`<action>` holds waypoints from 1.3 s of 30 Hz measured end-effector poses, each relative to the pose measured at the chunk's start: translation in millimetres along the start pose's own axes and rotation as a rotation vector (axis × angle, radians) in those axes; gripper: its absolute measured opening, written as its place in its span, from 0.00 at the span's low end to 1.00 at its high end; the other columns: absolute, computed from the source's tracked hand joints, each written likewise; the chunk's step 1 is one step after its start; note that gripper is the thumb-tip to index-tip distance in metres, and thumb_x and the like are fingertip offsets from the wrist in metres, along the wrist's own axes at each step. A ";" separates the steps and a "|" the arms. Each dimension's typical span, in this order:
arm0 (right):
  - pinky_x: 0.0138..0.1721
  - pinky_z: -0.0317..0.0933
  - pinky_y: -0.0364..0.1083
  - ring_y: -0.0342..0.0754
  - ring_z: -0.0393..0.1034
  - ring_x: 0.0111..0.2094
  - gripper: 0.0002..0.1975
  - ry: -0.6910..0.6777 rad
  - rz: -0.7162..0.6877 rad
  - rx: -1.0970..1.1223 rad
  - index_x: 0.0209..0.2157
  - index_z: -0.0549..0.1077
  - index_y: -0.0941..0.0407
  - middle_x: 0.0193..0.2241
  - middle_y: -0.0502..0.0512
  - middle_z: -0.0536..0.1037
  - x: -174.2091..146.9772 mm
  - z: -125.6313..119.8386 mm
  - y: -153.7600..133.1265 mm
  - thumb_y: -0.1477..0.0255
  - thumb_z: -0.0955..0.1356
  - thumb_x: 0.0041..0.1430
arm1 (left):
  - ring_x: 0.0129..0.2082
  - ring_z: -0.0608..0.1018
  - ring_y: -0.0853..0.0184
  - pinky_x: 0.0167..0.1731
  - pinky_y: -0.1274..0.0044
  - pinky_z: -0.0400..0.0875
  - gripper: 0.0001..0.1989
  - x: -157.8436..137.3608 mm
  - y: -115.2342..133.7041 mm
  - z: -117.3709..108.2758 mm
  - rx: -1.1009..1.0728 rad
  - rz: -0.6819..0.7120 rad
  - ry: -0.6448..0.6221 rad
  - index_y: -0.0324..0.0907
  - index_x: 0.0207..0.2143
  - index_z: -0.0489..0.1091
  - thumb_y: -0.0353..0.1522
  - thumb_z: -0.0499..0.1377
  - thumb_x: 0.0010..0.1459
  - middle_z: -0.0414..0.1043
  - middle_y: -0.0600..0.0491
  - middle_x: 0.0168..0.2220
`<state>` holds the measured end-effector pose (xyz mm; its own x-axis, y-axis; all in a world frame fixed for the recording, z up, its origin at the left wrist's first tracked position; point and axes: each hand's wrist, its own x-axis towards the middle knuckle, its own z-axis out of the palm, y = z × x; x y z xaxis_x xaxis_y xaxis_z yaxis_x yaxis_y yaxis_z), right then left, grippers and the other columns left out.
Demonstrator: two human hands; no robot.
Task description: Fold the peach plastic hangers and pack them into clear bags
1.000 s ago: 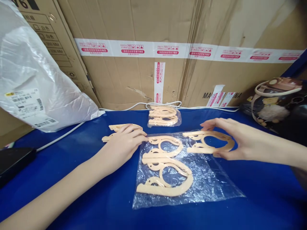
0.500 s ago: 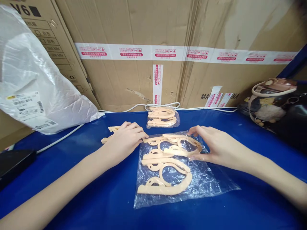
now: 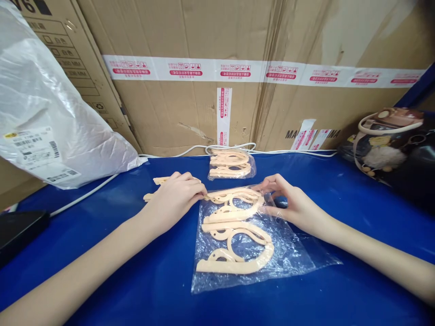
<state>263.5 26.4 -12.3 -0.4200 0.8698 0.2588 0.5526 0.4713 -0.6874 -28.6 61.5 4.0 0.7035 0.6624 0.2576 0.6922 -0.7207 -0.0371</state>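
Two beige folding hangers, an upper one (image 3: 244, 213) and a lower one (image 3: 234, 267), lie folded at a clear plastic bag (image 3: 292, 262); whether the upper one is fully inside I cannot tell. My left hand (image 3: 181, 192) has its thumb and fingertips closed at the upper hanger's left end, by the bag's edge. Around that hanger's curved right end, my right hand (image 3: 285, 197) curls its thumb and fingers. More beige hanger pieces (image 3: 159, 181) lie partly hidden under my left hand. Behind the bag sits a packed bag of folded hangers (image 3: 231, 163).
Cardboard boxes (image 3: 190, 104) stand along the back of the blue table surface (image 3: 152, 280). A white plastic parcel (image 3: 61, 113) leans at the left, above a black object (image 3: 23, 235). A white cable (image 3: 190, 149) runs along the back. At the right lies a dark bag (image 3: 418, 158) with trinkets.
My right hand has shifted slightly left, and the upper hanger's pieces, spread out to the right before, now lie closer together. My left hand stays at its left end.
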 end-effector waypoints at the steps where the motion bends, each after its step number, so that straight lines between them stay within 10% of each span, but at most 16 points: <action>1: 0.42 0.67 0.50 0.51 0.71 0.45 0.18 0.009 0.000 0.016 0.44 0.61 0.53 0.48 0.59 0.74 0.4 1.7 1.1 0.62 0.69 0.58 | 0.39 0.73 0.62 0.37 0.70 0.60 0.11 0.2 0.6 -0.4 -0.031 -0.028 -0.011 0.43 0.34 0.72 0.31 0.50 0.65 0.77 0.53 0.39; 39: 0.37 0.68 0.50 0.52 0.73 0.39 0.20 0.093 -0.088 -0.381 0.47 0.62 0.55 0.39 0.58 0.76 -7.4 13.9 -3.6 0.58 0.66 0.60 | 0.48 0.70 0.60 0.47 0.69 0.65 0.16 -11.2 -7.0 -22.4 -0.193 -0.158 0.056 0.46 0.46 0.69 0.42 0.49 0.64 0.71 0.52 0.47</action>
<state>254.6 16.2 -21.2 -0.4203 0.8249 0.3781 0.7520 0.5498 -0.3636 -45.0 54.5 23.1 0.5751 0.7616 0.2986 0.7455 -0.6382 0.1920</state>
